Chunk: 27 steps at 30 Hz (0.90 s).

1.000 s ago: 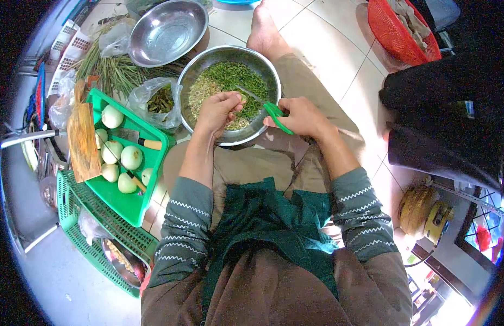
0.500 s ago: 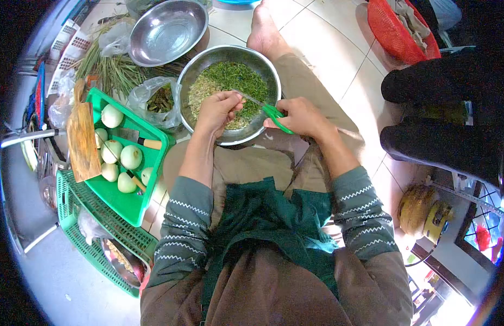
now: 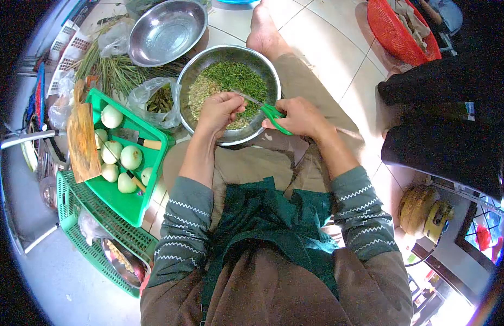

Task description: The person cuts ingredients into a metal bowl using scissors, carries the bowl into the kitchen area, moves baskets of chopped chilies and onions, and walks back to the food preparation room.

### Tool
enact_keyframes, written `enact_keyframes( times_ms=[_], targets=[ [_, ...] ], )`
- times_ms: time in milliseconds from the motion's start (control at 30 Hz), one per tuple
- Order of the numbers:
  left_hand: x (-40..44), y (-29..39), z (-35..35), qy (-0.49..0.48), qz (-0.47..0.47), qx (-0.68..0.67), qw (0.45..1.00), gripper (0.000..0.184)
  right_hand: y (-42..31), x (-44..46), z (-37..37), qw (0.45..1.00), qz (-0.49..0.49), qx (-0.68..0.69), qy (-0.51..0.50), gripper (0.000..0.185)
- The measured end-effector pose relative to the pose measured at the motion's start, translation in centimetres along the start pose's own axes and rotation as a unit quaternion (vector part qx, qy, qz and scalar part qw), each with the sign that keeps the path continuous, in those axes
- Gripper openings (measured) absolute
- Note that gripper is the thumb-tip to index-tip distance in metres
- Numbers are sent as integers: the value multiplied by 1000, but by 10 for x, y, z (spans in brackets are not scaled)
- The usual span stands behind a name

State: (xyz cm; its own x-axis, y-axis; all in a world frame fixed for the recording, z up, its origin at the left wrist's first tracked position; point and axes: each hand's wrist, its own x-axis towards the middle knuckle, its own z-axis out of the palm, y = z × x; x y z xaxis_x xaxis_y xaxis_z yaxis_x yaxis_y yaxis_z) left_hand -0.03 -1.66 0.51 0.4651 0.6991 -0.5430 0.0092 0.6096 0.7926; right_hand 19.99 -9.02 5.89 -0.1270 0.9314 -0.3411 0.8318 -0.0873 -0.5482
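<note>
Green-handled scissors are in my right hand, its fingers in and around the loops. Their blades point left, toward the pinched fingertips of my left hand. What those fingertips hold is too small to make out. Both hands are above the near side of a steel bowl on the floor. Inside it, chopped green leaves fill the back and right, and pale chopped bits lie at the left.
At left, a green tray holds several peeled onions and knives; a wooden board rests across its edge. Behind are a clear bag of leaves, long stalks and another steel bowl. A red basket and a person's dark-clothed legs are at right.
The other person's dark-clothed legs at right have shifted slightly. My hands and the scissors stay almost in place over the bowl.
</note>
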Motion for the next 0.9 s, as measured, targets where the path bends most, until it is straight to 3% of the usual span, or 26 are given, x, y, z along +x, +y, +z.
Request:
enact_keyframes(
  times_ms=[900],
  targets=[
    [0, 1, 0, 36, -7, -39, 999, 17, 1, 2, -3, 999, 11, 15, -31, 53]
  ],
)
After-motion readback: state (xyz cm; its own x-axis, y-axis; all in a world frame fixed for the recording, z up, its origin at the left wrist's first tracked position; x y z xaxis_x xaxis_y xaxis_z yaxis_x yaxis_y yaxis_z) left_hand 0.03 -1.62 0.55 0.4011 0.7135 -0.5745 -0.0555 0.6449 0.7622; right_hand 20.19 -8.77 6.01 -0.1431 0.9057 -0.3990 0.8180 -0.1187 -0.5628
